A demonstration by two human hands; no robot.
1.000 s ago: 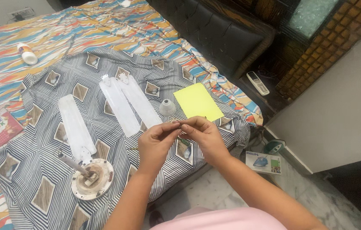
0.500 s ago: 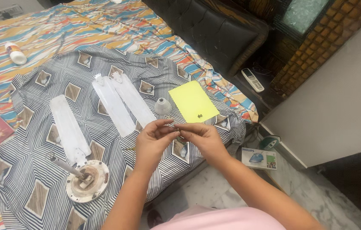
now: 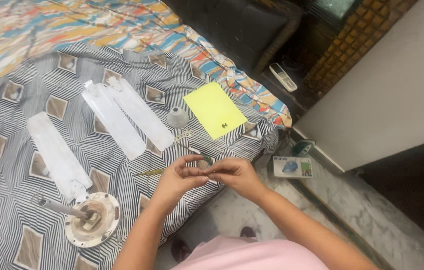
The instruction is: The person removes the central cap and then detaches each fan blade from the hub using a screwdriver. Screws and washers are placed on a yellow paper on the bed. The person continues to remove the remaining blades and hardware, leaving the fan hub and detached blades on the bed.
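My left hand (image 3: pixel 179 176) and my right hand (image 3: pixel 233 175) meet over the near edge of the bed, fingertips pinched together on a small dark part (image 3: pixel 206 161) that is too small to make out. Just left of them a thin screwdriver (image 3: pixel 150 172) lies on the striped cloth (image 3: pixel 72 75). Farther left sits the round fan motor (image 3: pixel 92 220) with its short rod. Three white fan blades (image 3: pixel 114 121) lie on the cloth beyond my hands.
A small grey cup-shaped cover (image 3: pixel 177 117) and a yellow sheet (image 3: pixel 214 110) with tiny screws lie near the bed's right edge. A remote (image 3: pixel 283 76) rests on the dark side table. A small box (image 3: pixel 292 166) lies on the floor.
The view has shifted, so the bed items sit farther left and up. My hands stay pinched together on the small part, now slightly lower in the view.
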